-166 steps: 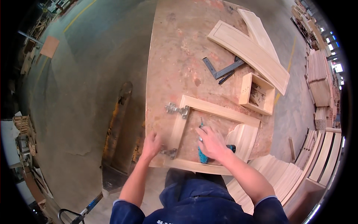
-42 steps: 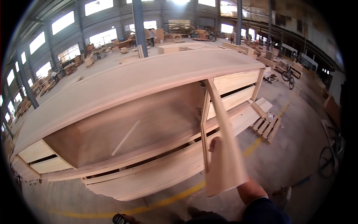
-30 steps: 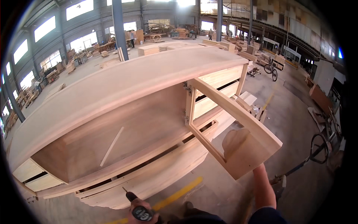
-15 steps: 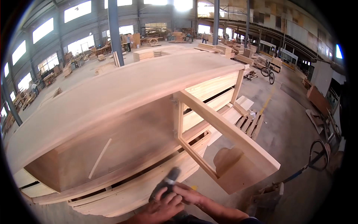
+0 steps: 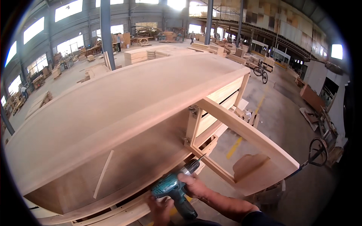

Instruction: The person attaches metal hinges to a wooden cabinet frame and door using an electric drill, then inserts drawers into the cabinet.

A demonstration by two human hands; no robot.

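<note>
A teal and black cordless drill (image 5: 167,186) is held low in front of the wooden cabinet (image 5: 124,86), with its thin bit pointing up and right toward the lower hinge corner of the open door. My right hand (image 5: 194,185) is closed on the drill's front part, behind the dark chuck. At the drill's back end my left hand (image 5: 160,208) curls against the housing, its fingers partly hidden. The framed cabinet door (image 5: 249,130) stands swung out to the right on an upper metal hinge (image 5: 193,110) and a lower hinge (image 5: 186,140). The bit tip looks close to the door frame; contact cannot be judged.
A thin wood strip (image 5: 103,174) lies inside the open cabinet compartment. Beyond the door, wood offcuts (image 5: 245,115) lie on the floor. A bicycle (image 5: 261,71) stands farther back. Stacked boards (image 5: 139,55) and blue-grey columns (image 5: 106,37) are behind the cabinet.
The drill has swung up and forward from low by my body, its bit now toward the door's hinge side. My right hand has moved up with it; the view has shifted.
</note>
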